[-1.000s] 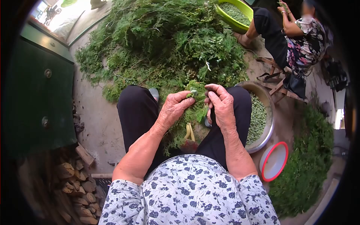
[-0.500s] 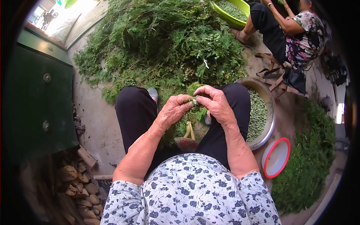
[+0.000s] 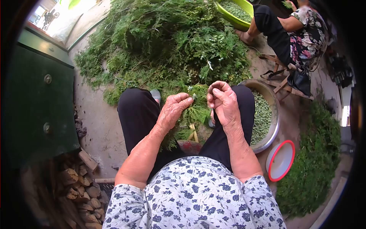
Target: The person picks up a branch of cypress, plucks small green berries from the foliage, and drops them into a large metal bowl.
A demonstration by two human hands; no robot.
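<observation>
My left hand (image 3: 172, 111) pinches a green conifer sprig (image 3: 199, 112) between thumb and fingers, over the gap between my knees. Small pale green cones (image 3: 194, 96) show on the sprig just past my fingertips. Apart from it, to the right, is my right hand (image 3: 226, 106), its fingers curled in toward the thumb; whatever lies inside them is hidden. Beside my right knee stands a metal basin (image 3: 277, 122) holding many round green cones (image 3: 261, 118). Ahead of my feet spreads a large heap of conifer branches (image 3: 164, 42).
A co-worker (image 3: 310, 30) sits on a wooden stool (image 3: 280, 86) by a lime-green basin (image 3: 248, 26) of cones. A red-rimmed bowl (image 3: 292, 156) lies near more greenery (image 3: 312, 164) at right. A green cabinet (image 3: 42, 103) and split firewood (image 3: 82, 191) are at left.
My right hand has drawn away from the sprig to the right, and its fingers have curled. The left hand keeps its hold on the sprig. The co-worker's arms have shifted.
</observation>
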